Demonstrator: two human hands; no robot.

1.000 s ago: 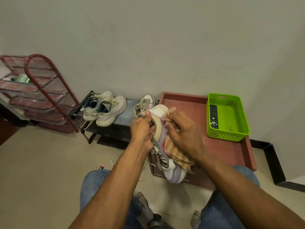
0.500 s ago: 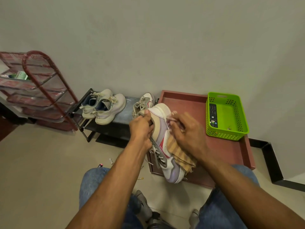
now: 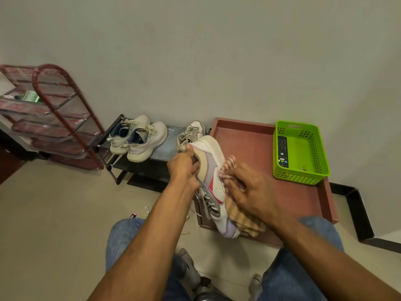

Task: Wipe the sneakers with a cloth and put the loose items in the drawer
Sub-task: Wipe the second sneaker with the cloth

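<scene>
At the centre of the frame the left hand (image 3: 184,168) grips the heel end of a sneaker (image 3: 213,181), thumb curled over the collar and fingers wrapped around the back, holding it tilted on its side with the toe pointing down toward the lower middle of the picture. The sneaker is white with a beige heel panel, a pale lilac side and toe, a pink-red swoosh-like stripe, and grey lace loops with loose white laces hanging on its left flank. The right hand (image 3: 249,190) presses a striped tan-and-cream cloth (image 3: 240,216) against the sneaker's right side, fingers bent over the bunched fabric so that it is clamped between hand and shoe; the cloth's free end hangs below the palm beside the toe. Both forearms reach in from the bottom edge, over jeans-clad knees. Behind the hands, right of centre, lies a reddish-brown tray-like drawer (image 3: 256,148), with a green perforated basket (image 3: 303,177) at its far right holding a black remote control (image 3: 282,151). Just above the left hand a second matching sneaker (image 3: 192,132) sits on a low dark shoe rack (image 3: 165,148), with a pair of off-white sneakers (image 3: 138,140) further left. A red wire shelf (image 3: 54,118) stands at the upper left. Small loose items (image 3: 147,210) lie on the pale floor near the left knee.
</scene>
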